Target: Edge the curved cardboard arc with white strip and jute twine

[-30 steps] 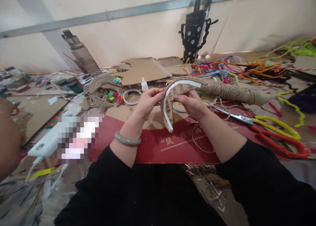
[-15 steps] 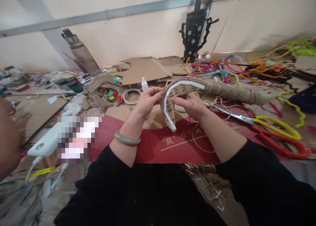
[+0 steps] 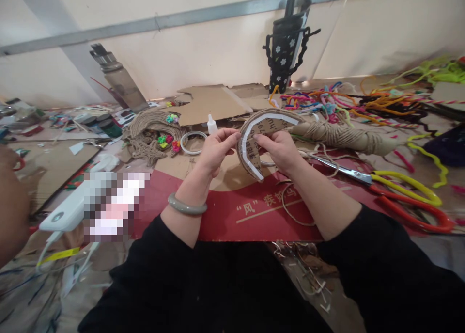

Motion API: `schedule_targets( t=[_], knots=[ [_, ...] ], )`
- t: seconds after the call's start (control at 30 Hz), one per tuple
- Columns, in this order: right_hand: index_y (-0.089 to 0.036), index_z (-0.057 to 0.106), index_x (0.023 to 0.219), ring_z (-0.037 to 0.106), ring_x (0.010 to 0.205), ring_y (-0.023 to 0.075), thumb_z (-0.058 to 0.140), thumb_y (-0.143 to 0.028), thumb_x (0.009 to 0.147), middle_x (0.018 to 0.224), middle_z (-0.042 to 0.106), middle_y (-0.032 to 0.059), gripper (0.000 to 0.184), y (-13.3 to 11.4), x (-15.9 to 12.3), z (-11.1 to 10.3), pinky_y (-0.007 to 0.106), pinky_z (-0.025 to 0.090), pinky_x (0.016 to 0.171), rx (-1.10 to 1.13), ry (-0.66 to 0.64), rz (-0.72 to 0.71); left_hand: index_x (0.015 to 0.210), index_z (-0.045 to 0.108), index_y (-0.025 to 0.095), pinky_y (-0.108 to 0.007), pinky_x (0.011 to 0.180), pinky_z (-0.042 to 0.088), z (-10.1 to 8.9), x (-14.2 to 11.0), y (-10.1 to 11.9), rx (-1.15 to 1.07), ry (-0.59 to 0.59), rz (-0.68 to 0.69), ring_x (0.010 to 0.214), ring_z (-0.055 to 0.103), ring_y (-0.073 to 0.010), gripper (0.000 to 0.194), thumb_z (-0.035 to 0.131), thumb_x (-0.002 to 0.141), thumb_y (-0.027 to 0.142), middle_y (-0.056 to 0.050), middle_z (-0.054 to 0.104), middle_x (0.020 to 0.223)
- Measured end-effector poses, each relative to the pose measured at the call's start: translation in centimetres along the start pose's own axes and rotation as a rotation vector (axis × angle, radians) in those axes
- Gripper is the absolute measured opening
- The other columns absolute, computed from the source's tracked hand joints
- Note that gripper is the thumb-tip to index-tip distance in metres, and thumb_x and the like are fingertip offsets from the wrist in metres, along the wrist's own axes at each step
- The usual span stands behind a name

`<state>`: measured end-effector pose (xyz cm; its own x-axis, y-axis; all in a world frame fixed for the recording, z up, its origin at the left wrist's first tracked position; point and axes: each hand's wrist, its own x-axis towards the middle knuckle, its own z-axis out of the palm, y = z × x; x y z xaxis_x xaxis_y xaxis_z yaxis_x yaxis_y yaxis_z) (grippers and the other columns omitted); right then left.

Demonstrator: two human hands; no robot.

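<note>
Cardboard arc point(image 3: 259, 126) between left fingers point(image 3: 229, 142) and right fingers point(image 3: 266, 141), seemingly pinched.

Cardboard crescent point(image 3: 250, 153); lower tip point(image 3: 260, 177) higher

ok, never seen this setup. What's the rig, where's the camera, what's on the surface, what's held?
No machine here: just a person's two bare hands. One camera, worn on the head, looks forward and down; every picture comes from it. The left hand and right hand hold a curved cardboard piece with a white strip along its curve. Lying around them are a red cardboard sheet, scissors with yellow and red handles, and a twine-wrapped roll; farther back, a small white bottle and a black floral tumbler. The arm at the left edge is another person's.
</note>
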<state>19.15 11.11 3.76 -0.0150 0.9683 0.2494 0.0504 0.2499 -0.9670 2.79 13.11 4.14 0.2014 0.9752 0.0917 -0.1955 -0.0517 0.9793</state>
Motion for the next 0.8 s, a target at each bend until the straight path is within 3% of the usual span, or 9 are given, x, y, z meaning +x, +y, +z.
schedule_targets(
  t=[0.33, 0.63, 0.8],
  knots=[
    [-0.015, 0.065, 0.075, 0.053, 0.058, 0.0117, 0.062, -0.039, 0.07, 0.065, 0.06, 0.0004, 0.024, -0.03, -0.22, 0.01, 0.024, 0.043, 0.05, 0.024, -0.08, -0.024, 0.076, 0.068, 0.016, -0.02, 0.057, 0.041, 0.03, -0.09, -0.09, 0.04, -0.027, -0.013, 0.06, 0.053, -0.0059, 0.023, 0.079, 0.065, 0.033, 0.001, 0.063, 0.07],
    [-0.015, 0.062, 0.072, 0.052, 0.059, 0.0124, 0.06, -0.038, 0.068, 0.066, 0.059, 0.0013, 0.023, -0.32, -0.38, 0.06, 0.025, 0.044, 0.051, -0.006, -0.084, 0.011, 0.077, 0.069, 0.017, -0.021, 0.057, 0.042, 0.07, -0.18, -0.08, 0.042, -0.042, 0.001, 0.061, 0.053, -0.0067, 0.024, 0.078, 0.066, 0.035, 0.0, 0.064, 0.07],
    [-0.016, 0.061, 0.068, 0.051, 0.054, 0.0118, 0.057, -0.039, 0.07, 0.061, 0.058, 0.001, 0.024, -0.14, -0.29, 0.13, 0.025, 0.043, 0.05, -0.064, -0.041, 0.027, 0.08, 0.067, 0.018, -0.021, 0.06, 0.044, 0.08, 0.1, -0.48, 0.132, 0.089, 0.204, 0.065, 0.056, -0.0083, 0.018, 0.075, 0.069, 0.029, -0.001, 0.066, 0.075]
  ],
)
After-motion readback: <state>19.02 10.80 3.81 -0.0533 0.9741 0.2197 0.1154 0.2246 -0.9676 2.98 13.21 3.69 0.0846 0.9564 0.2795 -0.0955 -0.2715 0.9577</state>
